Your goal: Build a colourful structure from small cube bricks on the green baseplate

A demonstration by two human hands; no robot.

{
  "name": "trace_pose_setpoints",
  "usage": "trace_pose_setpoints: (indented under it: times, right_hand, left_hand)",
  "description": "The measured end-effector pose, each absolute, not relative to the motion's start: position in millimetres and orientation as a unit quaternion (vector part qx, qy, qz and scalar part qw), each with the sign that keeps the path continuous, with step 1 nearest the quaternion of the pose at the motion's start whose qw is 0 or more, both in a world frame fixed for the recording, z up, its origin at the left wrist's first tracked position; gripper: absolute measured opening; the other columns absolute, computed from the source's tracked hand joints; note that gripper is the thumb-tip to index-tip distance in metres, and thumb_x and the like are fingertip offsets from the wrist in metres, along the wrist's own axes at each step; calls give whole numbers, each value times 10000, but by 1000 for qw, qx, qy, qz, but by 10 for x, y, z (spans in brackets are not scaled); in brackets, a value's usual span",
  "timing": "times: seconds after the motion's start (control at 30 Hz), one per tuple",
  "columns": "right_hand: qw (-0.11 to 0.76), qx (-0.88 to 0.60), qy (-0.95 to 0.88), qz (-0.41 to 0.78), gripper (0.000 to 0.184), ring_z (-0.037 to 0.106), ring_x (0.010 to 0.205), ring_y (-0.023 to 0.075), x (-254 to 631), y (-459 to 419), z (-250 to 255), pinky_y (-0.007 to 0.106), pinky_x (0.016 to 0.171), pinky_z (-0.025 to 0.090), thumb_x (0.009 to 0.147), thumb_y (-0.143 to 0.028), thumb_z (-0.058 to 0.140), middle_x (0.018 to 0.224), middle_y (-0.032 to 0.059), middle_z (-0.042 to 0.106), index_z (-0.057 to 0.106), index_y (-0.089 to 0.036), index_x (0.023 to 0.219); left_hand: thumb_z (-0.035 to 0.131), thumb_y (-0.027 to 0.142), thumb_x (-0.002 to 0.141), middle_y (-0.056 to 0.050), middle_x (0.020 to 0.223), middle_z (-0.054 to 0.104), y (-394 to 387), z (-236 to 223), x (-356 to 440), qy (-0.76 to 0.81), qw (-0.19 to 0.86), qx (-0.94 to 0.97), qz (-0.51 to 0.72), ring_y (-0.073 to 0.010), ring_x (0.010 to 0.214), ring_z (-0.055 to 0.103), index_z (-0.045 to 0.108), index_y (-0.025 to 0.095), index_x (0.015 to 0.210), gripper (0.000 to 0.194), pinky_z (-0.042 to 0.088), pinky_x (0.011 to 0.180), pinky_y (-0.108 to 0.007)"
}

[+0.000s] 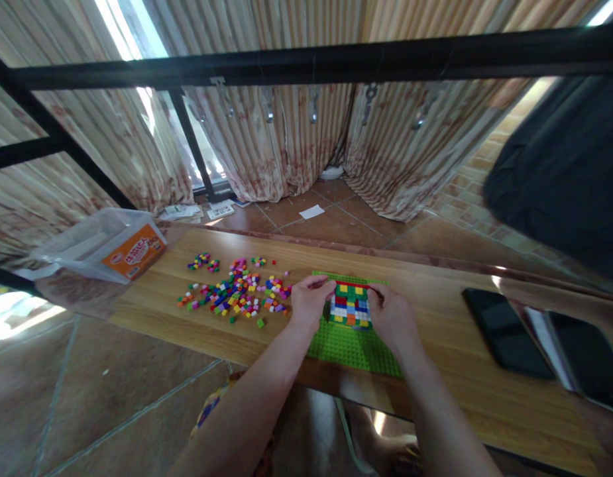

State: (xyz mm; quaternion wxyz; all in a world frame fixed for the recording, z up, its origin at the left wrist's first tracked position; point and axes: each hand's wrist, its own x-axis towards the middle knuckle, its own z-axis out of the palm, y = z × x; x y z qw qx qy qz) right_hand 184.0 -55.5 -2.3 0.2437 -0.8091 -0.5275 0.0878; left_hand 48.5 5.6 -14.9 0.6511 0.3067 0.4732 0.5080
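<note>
A flat, multicoloured build of toy bricks [350, 310] sits over the green studded baseplate [353, 348], with green, yellow, red, blue and white rows. My left hand [309, 301] is at its upper left corner, thumb and fingers closed on the edge. At the upper right corner, my right hand [393, 318] pinches the opposite edge in the same way. A thin red row runs along the far side between my fingertips. My fingers partly hide both side edges. Loose small bricks [241, 288] of many colours lie spread to the left of my left hand.
On the wooden table [450, 397], a dark tablet [505, 331] and another dark device [592, 358] lie at the right. A clear plastic bin [95, 242] with an orange label stands at the far left. A black metal bar [306, 63] crosses before the curtains.
</note>
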Motion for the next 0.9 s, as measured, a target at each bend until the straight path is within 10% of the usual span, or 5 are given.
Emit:
trace_pose_setpoints:
  times: [0.9]
  right_hand:
    - [240,-808,-535,65,355,661,859,210,1814,-567,-22,295,778,464,921,-285,371,965,110,718,668,-156,1066]
  left_hand:
    - [696,94,655,0,646,644,49,-84,425,491,631,387,459,-92,573,584,697,129,775,125,501,601,-231]
